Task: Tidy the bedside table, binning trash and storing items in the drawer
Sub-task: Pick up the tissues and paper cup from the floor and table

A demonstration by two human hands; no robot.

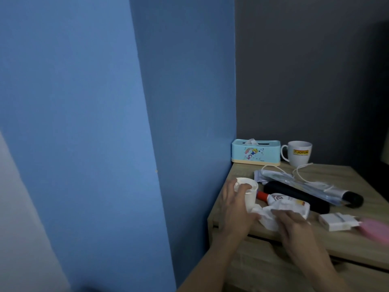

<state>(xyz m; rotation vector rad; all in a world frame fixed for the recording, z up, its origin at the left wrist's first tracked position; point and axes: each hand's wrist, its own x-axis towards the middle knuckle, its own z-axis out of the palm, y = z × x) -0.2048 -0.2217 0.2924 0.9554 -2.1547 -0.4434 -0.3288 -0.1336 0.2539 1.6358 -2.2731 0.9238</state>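
Observation:
A white paper cup (313,197) stands at the near left corner of the wooden bedside table (357,247); my left hand (235,205) is wrapped around it, thumb over the rim. A crumpled white tissue (267,218) lies just right of the cup, with my right hand (294,226) resting on it, fingers closing over it. Behind the tissue lies a white tube with a red cap (282,200). A black cylinder (294,196) and a face mask in a clear wrapper (303,182) lie further back.
A light blue tissue box (255,152) and a white mug (299,153) stand at the back against the grey wall. A white charger plug (336,222) and a pink object (376,229) lie at the right. The blue wall runs along the left. The drawer front (263,268) sits below.

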